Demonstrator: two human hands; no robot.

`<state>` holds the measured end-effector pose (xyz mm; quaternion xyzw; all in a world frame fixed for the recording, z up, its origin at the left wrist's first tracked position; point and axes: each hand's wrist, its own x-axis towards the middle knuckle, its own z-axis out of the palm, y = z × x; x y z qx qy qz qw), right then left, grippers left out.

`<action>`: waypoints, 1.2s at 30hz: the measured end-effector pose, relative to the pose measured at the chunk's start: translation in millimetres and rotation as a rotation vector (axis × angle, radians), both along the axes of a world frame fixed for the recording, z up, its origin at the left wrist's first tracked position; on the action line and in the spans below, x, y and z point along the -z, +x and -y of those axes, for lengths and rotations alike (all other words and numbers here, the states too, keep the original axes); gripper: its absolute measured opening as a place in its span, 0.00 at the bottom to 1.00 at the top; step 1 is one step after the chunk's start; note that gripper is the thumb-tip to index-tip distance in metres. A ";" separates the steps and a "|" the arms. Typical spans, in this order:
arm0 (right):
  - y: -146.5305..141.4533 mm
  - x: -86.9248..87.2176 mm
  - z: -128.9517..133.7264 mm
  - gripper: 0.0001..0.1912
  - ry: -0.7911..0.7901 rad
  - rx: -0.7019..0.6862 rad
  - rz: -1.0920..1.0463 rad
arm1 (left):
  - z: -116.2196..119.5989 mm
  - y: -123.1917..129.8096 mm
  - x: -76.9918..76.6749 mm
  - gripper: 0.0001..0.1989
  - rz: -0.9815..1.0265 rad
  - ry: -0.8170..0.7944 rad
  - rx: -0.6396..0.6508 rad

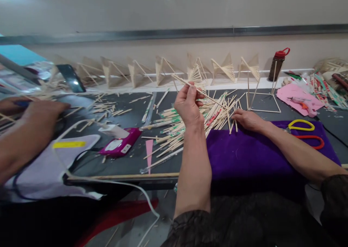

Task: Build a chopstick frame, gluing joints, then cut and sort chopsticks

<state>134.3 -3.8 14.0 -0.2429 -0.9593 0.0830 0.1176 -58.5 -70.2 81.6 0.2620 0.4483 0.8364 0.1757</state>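
Note:
My left hand point(190, 103) is raised over the table, its fingers closed on a thin wooden stick point(178, 78) that slants down to the right. At the edge of a pile of loose sticks point(174, 131), my right hand point(247, 120) has its fingers pressed together around several sticks point(230, 122) that point downward. Under my right forearm lies a purple cloth point(239, 152). A frame of thin sticks point(265, 111) stands just behind my right hand.
Twisted stick models point(223, 69) line the wall. A red-capped bottle point(274, 67), pink paper point(296, 96) and scissors point(301, 125) are at right. A magenta power strip point(121, 143), phone point(71, 78) and another person's hands point(40, 116) are at left.

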 end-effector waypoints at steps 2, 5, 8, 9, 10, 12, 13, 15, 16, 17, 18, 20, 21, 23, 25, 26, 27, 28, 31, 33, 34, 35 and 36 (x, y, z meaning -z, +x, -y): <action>-5.7 -2.5 1.6 0.19 0.051 -0.007 -0.018 | -0.3 -0.5 0.5 0.08 -0.008 0.009 0.011; -18.8 -11.6 11.2 0.18 0.149 -0.036 0.004 | -0.6 -1.9 1.7 0.07 -0.014 0.017 0.027; -35.9 -20.8 23.9 0.15 0.220 -0.127 0.074 | -0.4 -1.8 2.6 0.08 -0.016 0.030 0.041; -41.6 -23.0 27.1 0.13 0.234 -0.160 0.100 | -0.1 -1.3 2.6 0.10 -0.017 0.031 0.045; -46.8 -24.8 29.3 0.13 0.241 -0.186 0.127 | 0.3 -0.4 2.4 0.11 -0.020 0.028 0.047; -55.3 -27.4 30.5 0.12 0.234 -0.209 0.184 | 1.0 2.2 1.4 0.12 -0.022 0.011 0.046; -58.4 -28.5 29.9 0.12 0.225 -0.210 0.211 | 1.3 3.8 0.7 0.12 -0.022 0.002 0.044; -62.4 -30.7 27.9 0.13 0.210 -0.217 0.253 | 1.6 7.2 -0.8 0.11 -0.018 -0.007 0.040; -63.5 -31.7 27.2 0.13 0.205 -0.226 0.265 | 1.6 8.7 -1.3 0.10 -0.015 -0.008 0.040; -64.2 -32.4 26.8 0.12 0.204 -0.233 0.271 | 1.4 9.8 -1.5 0.09 -0.013 -0.006 0.042; -64.7 -32.8 26.8 0.12 0.206 -0.236 0.272 | 1.1 10.7 -1.3 0.09 -0.013 -0.004 0.046; -65.9 -31.8 27.3 0.13 0.220 -0.234 0.259 | 0.3 11.2 -0.1 0.08 -0.014 0.008 0.061; -66.9 -30.2 27.2 0.14 0.231 -0.232 0.248 | -0.2 11.0 0.8 0.08 -0.015 0.016 0.070; -69.4 -25.1 25.0 0.15 0.253 -0.229 0.218 | -1.3 10.6 3.1 0.08 -0.019 0.032 0.084; -71.8 -19.1 19.7 0.16 0.276 -0.223 0.186 | -2.6 10.8 5.3 0.07 -0.025 0.042 0.102; -72.5 -16.5 16.4 0.16 0.286 -0.212 0.181 | -3.3 11.2 6.4 0.07 -0.030 0.043 0.117; -72.8 -14.7 13.0 0.16 0.294 -0.199 0.186 | -4.1 11.9 7.4 0.07 -0.038 0.044 0.135; -72.6 -13.7 9.9 0.16 0.300 -0.190 0.199 | -4.9 12.7 8.4 0.07 -0.048 0.044 0.154; -69.8 -15.8 3.8 0.15 0.304 -0.204 0.249 | -7.3 15.3 10.6 0.08 -0.081 0.036 0.192; -67.7 -19.1 2.7 0.15 0.294 -0.213 0.269 | -8.7 16.4 11.8 0.09 -0.100 0.028 0.202; -66.8 -20.6 2.7 0.15 0.284 -0.205 0.277 | -9.2 16.7 12.3 0.10 -0.108 0.023 0.206; -65.9 -21.6 2.8 0.15 0.273 -0.191 0.282 | -9.6 16.8 12.8 0.10 -0.115 0.020 0.209; -64.8 -22.2 2.9 0.15 0.260 -0.182 0.284 | -10.0 16.9 13.2 0.10 -0.120 0.017 0.210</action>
